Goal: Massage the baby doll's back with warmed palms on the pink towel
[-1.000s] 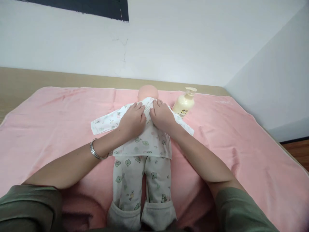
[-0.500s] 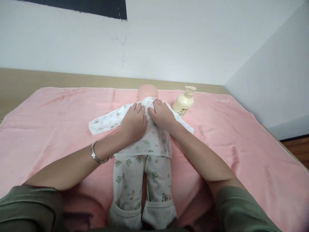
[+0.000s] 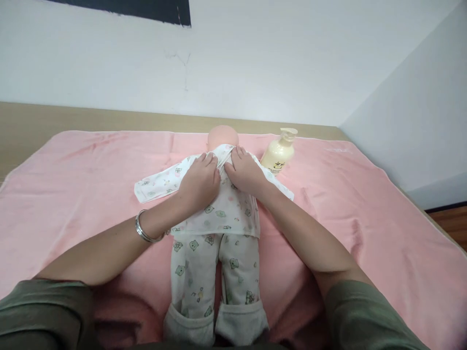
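Note:
A baby doll (image 3: 223, 138) lies face down on a pink blanket (image 3: 73, 184), head away from me. It wears a white printed shirt (image 3: 222, 214) and matching trousers (image 3: 211, 272). My left hand (image 3: 199, 182) and my right hand (image 3: 245, 172) rest side by side on the doll's upper back. Their fingers are curled and pinch the shirt fabric at the collar just below the head. A silver bracelet (image 3: 143, 231) circles my left wrist.
A cream pump bottle (image 3: 278, 153) lies on the blanket just right of the doll's head. The blanket covers a wooden surface (image 3: 54, 116) against a white wall. A second wall closes the right side, with dark floor (image 3: 448, 221) beyond the blanket's right edge.
Both hands stay on the doll's upper back with only slight shifts at the collar. The view has moved a little.

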Tool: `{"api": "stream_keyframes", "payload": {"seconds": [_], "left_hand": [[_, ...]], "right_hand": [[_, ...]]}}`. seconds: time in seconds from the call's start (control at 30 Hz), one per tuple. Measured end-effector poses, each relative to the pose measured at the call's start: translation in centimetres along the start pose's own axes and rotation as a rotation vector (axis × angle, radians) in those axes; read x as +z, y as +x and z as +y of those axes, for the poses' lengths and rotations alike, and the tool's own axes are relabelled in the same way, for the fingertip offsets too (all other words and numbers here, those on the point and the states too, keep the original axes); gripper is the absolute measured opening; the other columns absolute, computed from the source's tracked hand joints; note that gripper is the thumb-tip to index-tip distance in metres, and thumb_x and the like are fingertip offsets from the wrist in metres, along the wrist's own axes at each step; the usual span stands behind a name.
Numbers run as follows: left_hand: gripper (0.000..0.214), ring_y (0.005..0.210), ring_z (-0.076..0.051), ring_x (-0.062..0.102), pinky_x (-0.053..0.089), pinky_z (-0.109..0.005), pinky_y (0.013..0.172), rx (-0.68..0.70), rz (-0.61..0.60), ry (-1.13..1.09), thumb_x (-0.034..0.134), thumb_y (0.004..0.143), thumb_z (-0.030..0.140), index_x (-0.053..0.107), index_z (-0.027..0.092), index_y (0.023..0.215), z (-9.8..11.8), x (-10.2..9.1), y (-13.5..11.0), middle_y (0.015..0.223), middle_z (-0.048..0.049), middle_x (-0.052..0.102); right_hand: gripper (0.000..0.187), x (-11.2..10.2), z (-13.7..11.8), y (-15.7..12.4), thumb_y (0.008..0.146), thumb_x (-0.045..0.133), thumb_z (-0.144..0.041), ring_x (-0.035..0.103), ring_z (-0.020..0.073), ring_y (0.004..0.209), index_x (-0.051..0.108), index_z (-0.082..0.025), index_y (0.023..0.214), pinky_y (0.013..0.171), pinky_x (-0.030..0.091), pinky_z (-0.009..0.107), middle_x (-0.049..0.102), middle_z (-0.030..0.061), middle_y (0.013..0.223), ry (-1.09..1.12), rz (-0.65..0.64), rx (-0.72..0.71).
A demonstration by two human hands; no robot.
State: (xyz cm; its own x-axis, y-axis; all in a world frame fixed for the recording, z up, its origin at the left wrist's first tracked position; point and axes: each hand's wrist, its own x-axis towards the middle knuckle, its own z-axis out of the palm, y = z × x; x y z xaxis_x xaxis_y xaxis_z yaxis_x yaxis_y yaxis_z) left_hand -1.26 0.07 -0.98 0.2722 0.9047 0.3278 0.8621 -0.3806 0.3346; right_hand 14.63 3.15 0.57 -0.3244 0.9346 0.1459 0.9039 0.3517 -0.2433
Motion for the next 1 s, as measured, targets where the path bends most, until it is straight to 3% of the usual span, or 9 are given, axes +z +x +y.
{"api": "stream_keyframes", "payload": {"seconds": [0.2, 0.3, 0.4, 0.57, 0.73, 0.87, 1.0], "left_hand": [[0.049, 0.137, -0.03, 0.053, 0.038, -0.049, 0.123, -0.047, -0.028, -0.059, 0.027, 0.097, 0.022, 0.06, 0.006, 0.131, -0.2, -0.2, 0.7, 0.143, -0.0195, 0.06], [0.042, 0.116, -0.03, 0.063, 0.049, -0.048, 0.109, -0.105, -0.076, -0.117, 0.028, 0.096, 0.025, 0.065, 0.012, 0.113, -0.7, -1.2, 1.8, 0.123, -0.0174, 0.069], [0.037, 0.1, -0.029, 0.065, 0.053, -0.046, 0.096, -0.145, -0.091, -0.157, 0.029, 0.097, 0.03, 0.064, 0.017, 0.102, -1.2, -1.6, 2.3, 0.109, -0.0132, 0.072], [0.04, 0.117, -0.031, 0.062, 0.048, -0.049, 0.109, -0.062, -0.016, -0.024, 0.029, 0.098, 0.028, 0.063, 0.014, 0.113, -0.8, -0.5, 1.1, 0.12, -0.0168, 0.069], [0.049, 0.14, -0.032, 0.05, 0.04, -0.051, 0.119, 0.038, 0.032, 0.027, 0.027, 0.098, 0.021, 0.055, 0.006, 0.136, 0.1, 0.3, 0.0, 0.143, -0.0199, 0.06], [0.044, 0.131, -0.032, 0.056, 0.045, -0.049, 0.114, -0.072, -0.087, -0.036, 0.031, 0.094, 0.02, 0.061, 0.01, 0.124, -0.1, -0.9, 1.1, 0.135, -0.019, 0.064], [0.038, 0.111, -0.031, 0.064, 0.051, -0.048, 0.103, -0.155, -0.143, -0.133, 0.028, 0.096, 0.024, 0.063, 0.015, 0.109, -0.8, -1.9, 2.3, 0.118, -0.0153, 0.069]], "right_hand": [[0.065, 1.1, -1.8, -2.4, 0.103, 0.028, -0.031, 0.035, 0.0388, 0.152, 0.033, 0.01, 0.153, 0.127, 0.028, 0.051, 0.04, 0.0299, 0.16, -0.076, 0.091, -0.045], [0.064, 1.4, -2.6, -3.3, 0.103, 0.029, -0.03, 0.034, 0.0394, 0.153, 0.033, 0.01, 0.153, 0.127, 0.027, 0.052, 0.038, 0.0315, 0.16, -0.107, 0.152, -0.086], [0.062, 1.0, -1.9, -2.5, 0.103, 0.029, -0.029, 0.035, 0.0368, 0.153, 0.037, 0.008, 0.152, 0.126, 0.03, 0.051, 0.039, 0.0288, 0.16, -0.051, 0.074, -0.072], [0.063, 0.2, 0.1, -0.2, 0.103, 0.029, -0.037, 0.038, 0.0353, 0.151, 0.043, 0.003, 0.149, 0.126, 0.029, 0.052, 0.045, 0.025, 0.159, 0.033, 0.028, 0.063], [0.063, 0.4, -0.5, -0.7, 0.103, 0.028, -0.034, 0.037, 0.0357, 0.152, 0.039, 0.005, 0.151, 0.126, 0.029, 0.052, 0.043, 0.0256, 0.159, -0.012, 0.031, 0.062], [0.063, 0.9, -2.4, -3.0, 0.103, 0.029, -0.03, 0.038, 0.0401, 0.15, 0.035, 0.009, 0.152, 0.125, 0.029, 0.052, 0.042, 0.0303, 0.158, -0.108, 0.109, -0.031], [0.059, 1.2, -3.5, -4.3, 0.103, 0.03, -0.028, 0.035, 0.039, 0.152, 0.039, 0.002, 0.153, 0.125, 0.031, 0.053, 0.039, 0.0285, 0.161, -0.123, 0.159, -0.114]]}}
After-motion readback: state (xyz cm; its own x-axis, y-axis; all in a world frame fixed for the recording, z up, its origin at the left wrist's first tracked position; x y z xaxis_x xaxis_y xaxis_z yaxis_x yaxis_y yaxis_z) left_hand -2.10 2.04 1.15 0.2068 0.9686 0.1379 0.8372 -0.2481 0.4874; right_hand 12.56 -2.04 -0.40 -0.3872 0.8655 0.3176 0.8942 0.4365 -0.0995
